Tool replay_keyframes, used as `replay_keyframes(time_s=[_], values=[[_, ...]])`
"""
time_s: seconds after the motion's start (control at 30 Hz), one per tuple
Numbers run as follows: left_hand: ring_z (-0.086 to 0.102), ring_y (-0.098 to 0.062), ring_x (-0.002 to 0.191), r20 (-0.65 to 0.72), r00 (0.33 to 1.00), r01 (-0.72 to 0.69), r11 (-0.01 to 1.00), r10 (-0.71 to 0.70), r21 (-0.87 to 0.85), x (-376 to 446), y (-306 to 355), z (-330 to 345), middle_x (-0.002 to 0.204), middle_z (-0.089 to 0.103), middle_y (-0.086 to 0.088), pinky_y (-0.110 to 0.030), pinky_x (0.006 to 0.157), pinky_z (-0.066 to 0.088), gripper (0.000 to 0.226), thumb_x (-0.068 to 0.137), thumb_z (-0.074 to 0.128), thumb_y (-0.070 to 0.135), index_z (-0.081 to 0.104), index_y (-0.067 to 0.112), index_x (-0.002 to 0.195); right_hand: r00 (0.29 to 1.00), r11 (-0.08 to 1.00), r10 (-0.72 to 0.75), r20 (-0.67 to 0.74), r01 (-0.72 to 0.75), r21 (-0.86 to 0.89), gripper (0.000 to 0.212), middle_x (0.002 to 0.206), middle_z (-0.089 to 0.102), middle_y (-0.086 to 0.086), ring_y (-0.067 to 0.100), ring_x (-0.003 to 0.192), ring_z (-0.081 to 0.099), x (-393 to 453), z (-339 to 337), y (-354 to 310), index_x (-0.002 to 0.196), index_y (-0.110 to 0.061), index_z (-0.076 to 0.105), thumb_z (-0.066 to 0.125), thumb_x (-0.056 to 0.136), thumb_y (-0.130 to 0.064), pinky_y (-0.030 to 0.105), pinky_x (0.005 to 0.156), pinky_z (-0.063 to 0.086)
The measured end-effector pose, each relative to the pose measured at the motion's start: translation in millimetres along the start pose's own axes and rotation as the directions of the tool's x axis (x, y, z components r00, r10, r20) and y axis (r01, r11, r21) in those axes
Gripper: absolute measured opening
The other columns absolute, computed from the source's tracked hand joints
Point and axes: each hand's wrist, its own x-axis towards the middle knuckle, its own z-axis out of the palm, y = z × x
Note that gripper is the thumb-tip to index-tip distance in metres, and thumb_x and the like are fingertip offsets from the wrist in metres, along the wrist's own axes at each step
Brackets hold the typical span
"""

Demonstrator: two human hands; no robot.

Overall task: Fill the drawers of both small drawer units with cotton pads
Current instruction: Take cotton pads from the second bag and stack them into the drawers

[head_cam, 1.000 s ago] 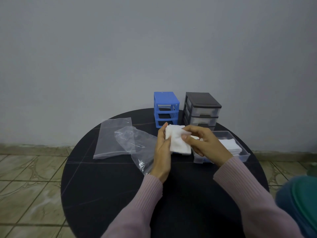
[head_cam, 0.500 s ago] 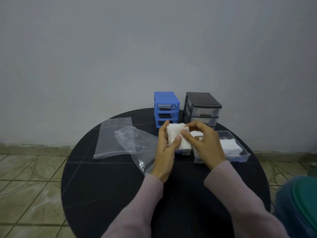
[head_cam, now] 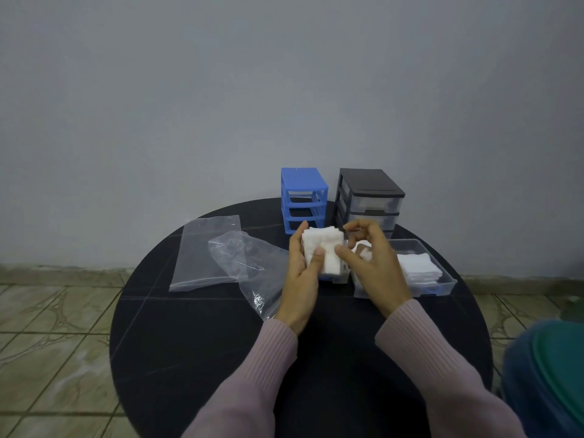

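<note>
My left hand (head_cam: 301,273) grips a stack of white cotton pads (head_cam: 320,248) from its left side, thumb on the front. My right hand (head_cam: 376,267) pinches the stack's right edge, thumb on the front and fingers arched over the corner. The stack's lower end sits in a small clear drawer (head_cam: 336,278) on the table. A larger clear drawer (head_cam: 444,286) to the right holds more pads (head_cam: 417,267). Behind stand the blue drawer unit (head_cam: 303,188), with empty slots, and the black drawer unit (head_cam: 369,191), whose upper two drawers are in place.
Two clear plastic bags lie left of my hands, a flat bag (head_cam: 205,251) and a crumpled bag (head_cam: 249,263). The round black table (head_cam: 196,358) stands against a grey wall, with tiled floor around it. A blue-green object (head_cam: 550,374) is at the right edge.
The stack went from tilted in my hands to standing with its lower end in the small clear drawer. My right fingers lifted off its top and arched over its right corner.
</note>
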Motion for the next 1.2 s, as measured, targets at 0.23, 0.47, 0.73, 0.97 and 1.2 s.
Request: replay_keyframes(time_s=[0.23, 0.47, 0.73, 0.97, 1.2], values=[[0.053, -0.004, 0.103, -0.034, 0.999, -0.010, 0.999, 0.011, 0.036, -0.5, -0.3, -0.2, 0.119, 0.047, 0.014, -0.033, 0.095, 0.048, 0.043, 0.099, 0.039, 0.011, 0.029, 0.035, 0.133, 0.969, 0.954, 0.235, 0.081, -0.246, 0.171, 0.049, 0.086, 0.047, 0.005, 0.013, 0.075, 0.044, 11.8, -11.6, 10.2, 0.084, -0.023, 0.033, 0.025, 0.066, 0.022, 0.018, 0.053, 0.035], [0.054, -0.003, 0.102, -0.077, 0.997, -0.010, 1.000, 0.010, -0.002, 0.2, -3.6, 1.3, 0.121, 0.050, 0.011, -0.030, 0.094, 0.048, 0.045, 0.098, 0.042, 0.008, 0.034, 0.029, 0.136, 0.949, 0.929, 0.310, -0.049, -0.292, 0.227, 0.036, 0.095, 0.055, -0.002, 0.007, 0.084, 0.055, 2.3, -40.3, 16.2, 0.105, -0.017, 0.038, 0.043, 0.088, 0.014, 0.017, 0.058, 0.050], [0.056, -0.009, 0.102, -0.088, 0.996, -0.002, 0.999, -0.003, -0.049, 19.6, 5.9, 22.9, 0.133, 0.048, -0.002, -0.023, 0.083, 0.053, 0.049, 0.097, 0.044, 0.010, 0.032, 0.021, 0.142, 0.792, 0.885, 0.462, -0.399, -0.379, 0.272, 0.036, 0.111, 0.062, 0.010, 0.026, 0.100, 0.061, 23.0, -107.0, 31.9, 0.118, -0.002, 0.057, 0.065, 0.083, -0.004, 0.037, 0.087, 0.052], [0.053, 0.003, 0.085, -0.103, 0.995, 0.006, 0.997, -0.014, -0.078, 42.5, 8.1, 53.6, 0.114, 0.046, 0.007, -0.009, 0.065, 0.051, 0.046, 0.098, 0.042, 0.006, 0.031, 0.015, 0.141, 0.733, 0.852, 0.517, -0.442, -0.492, 0.180, 0.023, 0.114, 0.061, 0.012, 0.028, 0.100, 0.059, 39.5, -121.7, 54.8, 0.101, -0.010, 0.058, 0.066, 0.081, 0.000, 0.037, 0.088, 0.051], [0.053, 0.002, 0.085, -0.091, 0.994, 0.049, 0.995, -0.057, -0.086, 54.5, -5.8, 68.6, 0.119, 0.048, 0.005, -0.008, 0.058, 0.047, 0.047, 0.098, 0.042, 0.007, 0.029, 0.019, 0.142, 0.753, 0.830, 0.553, -0.357, -0.534, 0.159, 0.028, 0.100, 0.061, 0.011, 0.025, 0.089, 0.060, 37.6, -112.0, 67.9, 0.098, -0.010, 0.056, 0.069, 0.077, 0.003, 0.036, 0.081, 0.054]])
